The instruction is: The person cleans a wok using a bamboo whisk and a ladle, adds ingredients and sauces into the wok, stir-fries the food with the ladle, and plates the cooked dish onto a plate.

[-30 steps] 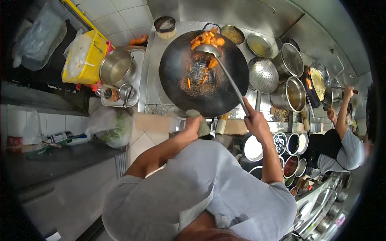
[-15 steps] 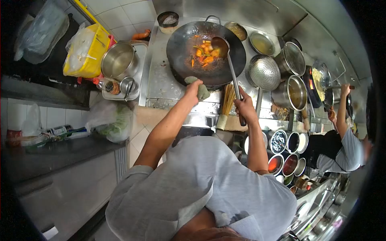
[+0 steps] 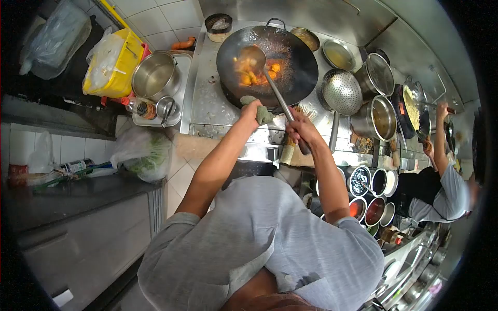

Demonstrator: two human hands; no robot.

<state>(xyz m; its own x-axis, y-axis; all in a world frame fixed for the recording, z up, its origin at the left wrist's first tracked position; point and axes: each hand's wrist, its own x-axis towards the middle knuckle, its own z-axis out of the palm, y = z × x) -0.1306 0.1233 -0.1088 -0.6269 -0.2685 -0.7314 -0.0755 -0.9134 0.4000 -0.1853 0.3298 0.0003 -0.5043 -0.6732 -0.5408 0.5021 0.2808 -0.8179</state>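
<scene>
A large dark wok (image 3: 298,67) sits on the steel stove, with orange and yellow food pieces (image 3: 251,78) in sauce at its centre-left. My left hand (image 3: 250,114) is closed around a folded green-grey cloth (image 3: 264,115) at the wok's near rim; whether a handle lies under the cloth is hidden. My right hand (image 3: 302,127) grips the handle of a long metal ladle (image 3: 278,96). The ladle's bowl is down in the wok, over the food and slightly blurred. Below my right hand, a bamboo wok brush (image 3: 287,154) lies partly covered.
Right of the wok are a perforated strainer (image 3: 342,92), a metal bowl (image 3: 338,54) and a steel pot (image 3: 381,118). Several seasoning containers (image 3: 359,181) stand nearer me. A pot (image 3: 154,76) and yellow basket (image 3: 113,63) are left. A co-worker (image 3: 438,192) works at another wok far right.
The ladle's bowl has swept from the wok's right side to the left, pushing the food leftward. My right hand has shifted left with the handle. My left hand has barely moved.
</scene>
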